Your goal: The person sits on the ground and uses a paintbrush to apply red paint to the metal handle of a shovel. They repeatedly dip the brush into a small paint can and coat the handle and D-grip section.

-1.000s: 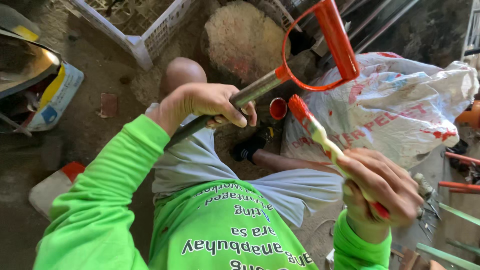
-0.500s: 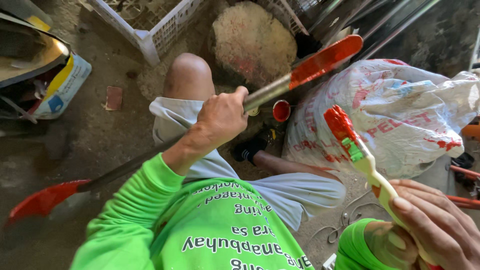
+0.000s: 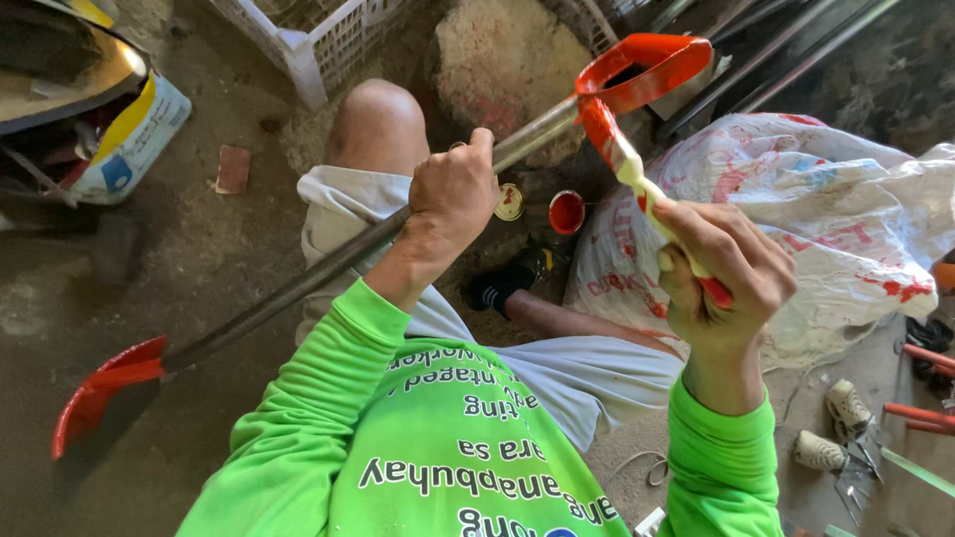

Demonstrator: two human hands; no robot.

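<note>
My left hand [image 3: 453,194] grips the grey metal shaft of a shovel [image 3: 298,283] near its upper end. The shovel's red-painted blade [image 3: 99,393] lies low at the left, and its red loop handle [image 3: 647,65] is up at the top right. My right hand [image 3: 721,273] holds a paintbrush [image 3: 627,159] with a pale handle smeared red; its red bristles touch the loop handle where it meets the shaft. A small open can of red paint [image 3: 567,212] and its lid [image 3: 509,202] sit on the ground beneath the shaft.
A white printed sack [image 3: 826,229] lies at the right. A white plastic crate [image 3: 318,40] and a rough stone [image 3: 497,60] are at the top. Red-painted rods [image 3: 920,358] and white gloves [image 3: 841,428] lie at the right edge. My bare knee [image 3: 373,124] rises under the shaft.
The shovel has turned so its loop handle faces the brush. My right hand has risen and brought the brush onto the loop handle. My left hand stays on the shaft.
</note>
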